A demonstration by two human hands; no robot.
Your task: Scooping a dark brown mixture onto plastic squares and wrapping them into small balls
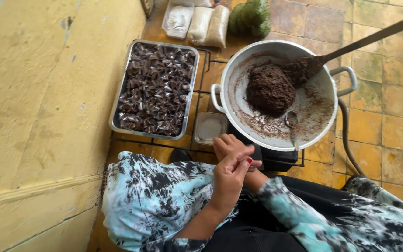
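Dark brown paste (270, 89) sits heaped in the big metal pot (239, 74) ahead of my knees, a metal spoon (291, 122) lying on the pot's wall and a long ladle (332, 53) resting in the heap. My left hand (228, 179) and right hand (229, 147) press together above my lap, fingers curled closed around each other; whether they hold anything I cannot tell. A tray (117, 100) of dark wrapped pieces lies left of the pot.

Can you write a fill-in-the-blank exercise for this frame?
1. The dark brown mass sits in a large ___ pan.
2. A metal ___ lies inside that pan.
3. The tray of wrapped pieces lies to the pan's ___.
4. The left hand and right hand are ___ each other.

Missing: white; spoon; left; touching
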